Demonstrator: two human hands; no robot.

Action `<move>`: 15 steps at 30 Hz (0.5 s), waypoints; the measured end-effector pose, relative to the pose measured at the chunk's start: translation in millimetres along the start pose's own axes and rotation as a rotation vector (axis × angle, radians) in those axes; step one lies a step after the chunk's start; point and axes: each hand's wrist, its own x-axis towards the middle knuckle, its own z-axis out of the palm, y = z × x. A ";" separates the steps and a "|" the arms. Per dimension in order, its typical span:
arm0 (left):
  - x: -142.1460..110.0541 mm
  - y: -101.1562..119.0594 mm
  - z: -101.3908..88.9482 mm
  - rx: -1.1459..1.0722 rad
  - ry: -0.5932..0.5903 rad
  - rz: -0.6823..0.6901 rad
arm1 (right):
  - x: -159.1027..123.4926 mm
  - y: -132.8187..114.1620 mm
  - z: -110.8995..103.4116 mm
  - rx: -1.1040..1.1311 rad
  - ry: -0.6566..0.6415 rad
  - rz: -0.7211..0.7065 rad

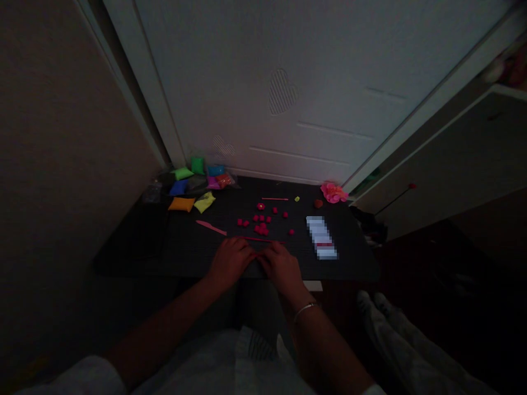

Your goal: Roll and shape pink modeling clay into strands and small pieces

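Observation:
My left hand (233, 261) and my right hand (285, 270) meet at the near edge of the dark table, fingertips pinched together. Between them shows a small bit of red modelling clay (258, 254), mostly covered by the fingers. Just beyond the fingertips lies a thin red stick (263, 239). Several small red clay lumps (262, 229) are scattered past it, some clustered together. A pink plastic knife (211, 227) rests to the left of them. Farther back are a thin pink tool (275, 198) and a small yellow-green piece (297, 198).
Coloured clay packets (181, 204) lie at the table's back left. On the right are a pixelated bright rectangle (321, 237), a pink flower (334, 192) and a dark red lump (318, 203). A white door (263, 131) stands behind the table (177, 263). Another person's legs (403, 334) are at lower right.

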 end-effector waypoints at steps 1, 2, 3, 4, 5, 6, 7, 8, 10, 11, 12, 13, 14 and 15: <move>-4.8 1.0 0.4 0.000 0.000 -0.004 | -4.9 -1.6 2.3 0.003 0.017 0.002; -9.7 1.6 1.4 0.000 0.004 -0.015 | -9.9 -3.6 4.8 -0.003 0.035 0.010; -14.4 1.9 2.9 0.000 0.013 -0.028 | -14.9 -6.1 7.4 -0.015 0.057 0.024; -18.7 1.6 4.5 0.000 0.027 -0.039 | -19.2 -9.2 10.0 -0.028 0.083 0.041; -22.2 0.8 6.0 -0.002 0.042 -0.045 | -22.6 -12.7 12.6 -0.037 0.111 0.055; -25.0 -0.7 7.2 -0.002 0.058 -0.047 | -24.7 -16.5 15.2 -0.040 0.134 0.056; -26.8 -2.8 7.7 -0.002 0.073 -0.047 | -25.3 -20.4 17.7 -0.034 0.150 0.043; -27.6 -5.7 7.4 -0.001 0.087 -0.049 | -24.4 -24.2 20.1 -0.023 0.160 0.019; -27.1 -13.5 4.8 0.008 0.112 -0.056 | -20.4 -30.9 25.0 0.005 0.151 -0.037; -26.0 -18.2 3.0 0.016 0.126 -0.058 | -18.7 -33.8 27.4 0.018 0.141 -0.050; -24.7 -23.3 1.1 0.025 0.140 -0.058 | -18.2 -36.5 29.7 0.028 0.130 -0.050; -23.5 -28.4 -0.4 0.035 0.152 -0.056 | -19.5 -39.1 31.8 0.038 0.120 -0.039; -22.5 -33.3 -1.4 0.044 0.163 -0.053 | -22.8 -41.8 33.6 0.047 0.112 -0.023; -22.0 -37.7 -1.8 0.049 0.174 -0.050 | -27.9 -44.7 35.1 0.056 0.106 -0.008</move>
